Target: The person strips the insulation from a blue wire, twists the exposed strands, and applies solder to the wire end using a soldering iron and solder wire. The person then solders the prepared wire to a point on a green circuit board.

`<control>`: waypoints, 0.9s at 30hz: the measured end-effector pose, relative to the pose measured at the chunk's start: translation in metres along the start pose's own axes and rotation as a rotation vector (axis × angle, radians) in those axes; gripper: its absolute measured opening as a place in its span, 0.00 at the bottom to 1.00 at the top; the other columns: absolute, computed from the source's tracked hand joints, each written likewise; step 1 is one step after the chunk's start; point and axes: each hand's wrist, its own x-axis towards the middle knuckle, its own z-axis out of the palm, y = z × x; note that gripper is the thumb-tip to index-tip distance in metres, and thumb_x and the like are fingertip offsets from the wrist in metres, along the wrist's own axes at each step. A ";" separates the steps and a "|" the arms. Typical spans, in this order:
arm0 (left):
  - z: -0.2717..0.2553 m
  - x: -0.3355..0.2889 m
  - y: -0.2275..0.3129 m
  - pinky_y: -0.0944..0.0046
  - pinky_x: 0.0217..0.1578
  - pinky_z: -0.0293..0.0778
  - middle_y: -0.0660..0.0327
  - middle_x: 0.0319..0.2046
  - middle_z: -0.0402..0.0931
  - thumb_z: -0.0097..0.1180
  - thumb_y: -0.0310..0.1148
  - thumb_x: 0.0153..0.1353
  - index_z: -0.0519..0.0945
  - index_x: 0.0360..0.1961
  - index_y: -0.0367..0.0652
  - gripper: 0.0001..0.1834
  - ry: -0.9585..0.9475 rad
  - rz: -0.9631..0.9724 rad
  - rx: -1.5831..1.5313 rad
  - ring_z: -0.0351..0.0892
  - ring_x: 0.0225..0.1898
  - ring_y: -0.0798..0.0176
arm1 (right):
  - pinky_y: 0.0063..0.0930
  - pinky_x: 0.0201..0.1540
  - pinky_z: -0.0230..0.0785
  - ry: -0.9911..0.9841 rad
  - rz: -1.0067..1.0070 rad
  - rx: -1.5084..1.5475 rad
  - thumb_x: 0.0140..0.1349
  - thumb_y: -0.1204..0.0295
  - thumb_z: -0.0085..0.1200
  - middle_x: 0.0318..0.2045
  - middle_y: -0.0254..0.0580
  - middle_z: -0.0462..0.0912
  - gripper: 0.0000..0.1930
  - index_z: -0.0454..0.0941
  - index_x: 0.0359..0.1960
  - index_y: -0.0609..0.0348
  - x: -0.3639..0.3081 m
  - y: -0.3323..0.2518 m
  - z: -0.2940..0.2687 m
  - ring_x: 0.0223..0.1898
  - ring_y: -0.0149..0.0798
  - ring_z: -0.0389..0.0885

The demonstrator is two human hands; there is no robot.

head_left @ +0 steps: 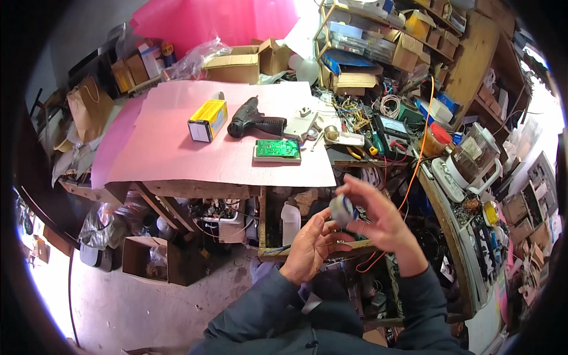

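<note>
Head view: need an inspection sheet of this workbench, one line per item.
Surface: wooden bench covered by a pink sheet.
Job's things: small round grey part, held up in front of the bench edge, between both hands.
Clutter: yellow box, black drill body, green circuit board on the sheet; multimeter and loose parts to the right.
Grippers: left hand and right hand both grip the part with fingertips.
Cables: orange cable runs down the right side; red leads by the multimeter.
Surroundings: crowded shelves, cardboard boxes, concrete floor.
</note>
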 end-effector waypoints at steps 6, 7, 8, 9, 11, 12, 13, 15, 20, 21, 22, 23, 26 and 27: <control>-0.013 -0.024 0.006 0.54 0.55 0.84 0.56 0.60 0.78 0.53 0.40 0.79 0.67 0.73 0.39 0.27 0.037 -0.016 -0.004 0.83 0.57 0.58 | 0.38 0.70 0.66 -0.061 -0.059 -0.135 0.57 0.83 0.66 0.64 0.50 0.76 0.39 0.68 0.73 0.63 -0.019 0.006 0.027 0.67 0.49 0.76; -0.012 -0.027 0.005 0.54 0.56 0.84 0.56 0.60 0.78 0.54 0.37 0.78 0.67 0.72 0.39 0.27 0.091 0.005 0.010 0.83 0.57 0.59 | 0.38 0.70 0.65 -0.070 -0.138 -0.291 0.56 0.80 0.69 0.64 0.51 0.76 0.38 0.70 0.71 0.64 -0.018 0.002 0.026 0.67 0.49 0.75; -0.012 -0.029 0.006 0.53 0.56 0.84 0.57 0.60 0.78 0.56 0.34 0.77 0.68 0.72 0.39 0.27 0.146 0.028 0.025 0.83 0.57 0.59 | 0.36 0.65 0.70 -0.004 -0.140 -0.310 0.57 0.75 0.70 0.62 0.51 0.77 0.35 0.73 0.68 0.63 -0.016 0.001 0.030 0.63 0.48 0.78; -0.007 -0.033 0.011 0.53 0.58 0.83 0.57 0.61 0.78 0.59 0.31 0.75 0.69 0.72 0.38 0.27 0.141 0.017 0.090 0.82 0.58 0.60 | 0.35 0.61 0.73 0.050 -0.068 -0.285 0.59 0.73 0.69 0.60 0.50 0.79 0.32 0.74 0.67 0.63 -0.020 0.002 0.032 0.59 0.47 0.81; -0.005 -0.029 0.011 0.55 0.60 0.81 0.57 0.61 0.78 0.64 0.25 0.70 0.68 0.73 0.38 0.32 0.144 0.160 0.275 0.81 0.59 0.61 | 0.33 0.47 0.78 0.157 -0.002 -0.283 0.64 0.69 0.67 0.50 0.48 0.84 0.24 0.79 0.61 0.62 -0.020 0.001 0.040 0.46 0.45 0.86; -0.005 -0.030 0.012 0.56 0.60 0.80 0.57 0.60 0.77 0.65 0.23 0.69 0.67 0.73 0.38 0.33 0.153 0.207 0.354 0.80 0.59 0.62 | 0.33 0.46 0.78 0.156 0.000 -0.334 0.64 0.69 0.67 0.49 0.48 0.84 0.23 0.79 0.59 0.62 -0.020 0.001 0.044 0.44 0.46 0.86; -0.005 -0.032 0.011 0.57 0.61 0.80 0.57 0.61 0.77 0.65 0.21 0.67 0.67 0.73 0.38 0.34 0.162 0.217 0.406 0.80 0.60 0.62 | 0.33 0.45 0.78 0.154 0.002 -0.385 0.64 0.68 0.68 0.47 0.48 0.85 0.22 0.80 0.58 0.63 -0.021 0.002 0.047 0.43 0.46 0.86; -0.004 -0.034 0.012 0.58 0.62 0.78 0.56 0.61 0.76 0.67 0.19 0.65 0.67 0.72 0.37 0.36 0.177 0.250 0.515 0.78 0.60 0.61 | 0.33 0.42 0.78 0.164 -0.032 -0.455 0.65 0.67 0.67 0.44 0.50 0.85 0.19 0.82 0.54 0.64 -0.019 -0.001 0.052 0.40 0.49 0.87; 0.002 -0.041 0.006 0.60 0.59 0.81 0.56 0.57 0.78 0.66 0.16 0.63 0.68 0.72 0.38 0.36 0.203 0.277 0.625 0.81 0.58 0.63 | 0.39 0.46 0.78 0.130 -0.064 -0.490 0.66 0.68 0.64 0.46 0.52 0.85 0.19 0.81 0.56 0.62 -0.021 0.000 0.058 0.44 0.53 0.86; 0.000 -0.043 0.006 0.60 0.59 0.81 0.56 0.56 0.78 0.66 0.16 0.62 0.69 0.71 0.38 0.36 0.228 0.281 0.661 0.81 0.58 0.63 | 0.40 0.46 0.78 0.118 -0.059 -0.488 0.66 0.68 0.64 0.46 0.52 0.85 0.19 0.80 0.56 0.62 -0.021 -0.002 0.062 0.45 0.54 0.86; 0.000 -0.042 0.007 0.60 0.58 0.82 0.56 0.56 0.79 0.67 0.16 0.62 0.70 0.70 0.37 0.35 0.254 0.285 0.697 0.82 0.57 0.63 | 0.40 0.47 0.79 0.106 -0.053 -0.487 0.67 0.68 0.64 0.47 0.52 0.85 0.19 0.80 0.56 0.62 -0.021 -0.002 0.065 0.45 0.54 0.86; 0.004 -0.041 0.005 0.61 0.56 0.83 0.57 0.55 0.80 0.69 0.16 0.61 0.74 0.68 0.37 0.33 0.294 0.251 0.677 0.83 0.55 0.64 | 0.41 0.47 0.79 0.140 -0.070 -0.514 0.67 0.68 0.62 0.47 0.54 0.84 0.18 0.80 0.56 0.63 -0.022 -0.001 0.063 0.45 0.56 0.86; 0.006 -0.039 -0.003 0.64 0.53 0.83 0.60 0.52 0.81 0.70 0.18 0.60 0.77 0.67 0.39 0.33 0.342 0.327 0.811 0.85 0.51 0.66 | 0.42 0.45 0.79 0.204 -0.102 -0.597 0.68 0.71 0.58 0.43 0.55 0.85 0.14 0.79 0.53 0.64 -0.025 0.010 0.071 0.43 0.57 0.86; 0.003 -0.041 0.001 0.65 0.51 0.83 0.60 0.50 0.82 0.71 0.18 0.59 0.78 0.66 0.40 0.33 0.398 0.329 0.956 0.85 0.49 0.67 | 0.44 0.43 0.78 0.224 -0.155 -0.582 0.68 0.72 0.57 0.40 0.56 0.84 0.12 0.78 0.50 0.63 -0.018 0.009 0.076 0.40 0.58 0.85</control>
